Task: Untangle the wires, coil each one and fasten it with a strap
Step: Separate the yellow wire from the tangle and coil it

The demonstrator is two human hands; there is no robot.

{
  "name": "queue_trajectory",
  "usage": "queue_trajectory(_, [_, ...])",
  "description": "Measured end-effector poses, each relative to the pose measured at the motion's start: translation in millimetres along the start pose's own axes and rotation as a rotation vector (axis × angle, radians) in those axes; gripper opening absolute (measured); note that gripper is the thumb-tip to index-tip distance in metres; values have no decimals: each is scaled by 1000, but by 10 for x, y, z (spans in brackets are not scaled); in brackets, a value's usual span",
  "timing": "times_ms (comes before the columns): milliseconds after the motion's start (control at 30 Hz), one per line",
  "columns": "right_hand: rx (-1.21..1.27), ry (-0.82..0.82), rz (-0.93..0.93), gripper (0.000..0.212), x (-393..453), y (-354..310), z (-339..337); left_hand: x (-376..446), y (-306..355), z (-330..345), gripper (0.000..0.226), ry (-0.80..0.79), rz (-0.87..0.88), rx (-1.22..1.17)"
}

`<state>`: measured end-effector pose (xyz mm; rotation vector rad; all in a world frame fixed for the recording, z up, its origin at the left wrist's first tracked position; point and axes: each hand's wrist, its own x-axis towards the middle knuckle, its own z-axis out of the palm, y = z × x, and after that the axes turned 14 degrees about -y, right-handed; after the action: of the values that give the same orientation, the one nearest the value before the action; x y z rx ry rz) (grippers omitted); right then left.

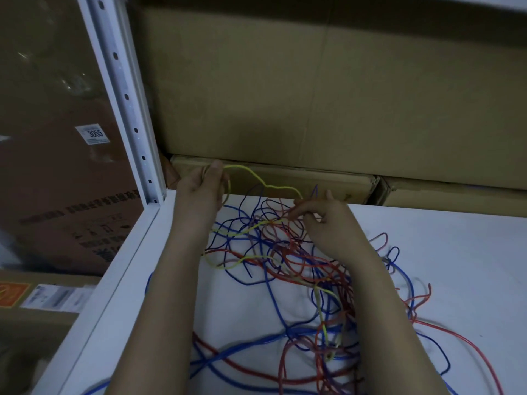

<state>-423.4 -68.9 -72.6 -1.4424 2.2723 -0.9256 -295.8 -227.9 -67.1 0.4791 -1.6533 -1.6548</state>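
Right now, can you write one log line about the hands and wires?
left hand: grips coiled end of thin yellow wire | right hand: pinches same wire at tangled red and blue wires | white table | strap: none seen

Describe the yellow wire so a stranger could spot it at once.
On the white shelf lies a tangle of blue and red wires. The yellow wire arcs above it from the left hand to the right hand, the only yellow one.

storeroom | stacked cardboard cartons (285, 89) | white slotted shelf upright (125, 101) | numbered label (92, 134)
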Motion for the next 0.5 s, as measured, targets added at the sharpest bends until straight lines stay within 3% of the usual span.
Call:
queue_trajectory(67, [46,20,19,40,-41,-52,-67,-5,-5,-39,40,-75,-9,30])
queue_trajectory(200, [-111,266,-47,27,-66,-195,-192,-32,-19,-22,37,-176,14,150])
queue_trajectory(233, [-127,243,-101,26,-45,-249,-192,-35,-13,-1,38,-194,23,152])
queue_trajectory(333, [-40,-164,-158,30,127,-323,-69,-48,12,72,41,-242,4,81])
queue_trajectory(367, [-12,-231,-140,25,184,-322,0,-54,22,96,41,-272,-16,34])
queue_trajectory(500, [177,45,-123,28,352,-223,232,-76,64,120,43,-459,-196,-294])
